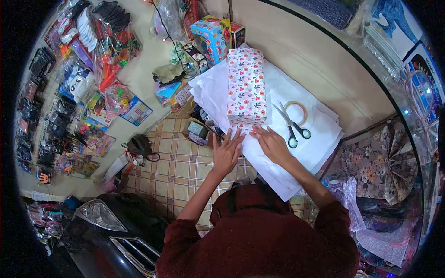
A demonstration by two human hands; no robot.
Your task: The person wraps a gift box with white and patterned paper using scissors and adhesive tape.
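A long box wrapped in white floral paper lies on a stack of large white paper sheets. At its near end, the fingers of my left hand are spread over the edge of the wrapping paper. My right hand rests flat beside it, fingertips on the same near flap. Both hands are open and hold nothing. To the right of the box lie scissors with black and green handles, their blades partly open. A roll of tape sits against them on the sheets.
Colourful toy boxes stand behind the sheets. An open carton holds small items at the left. Packaged goods hang on the left wall. The front of a black motor vehicle is at lower left, and floral cloth is at right.
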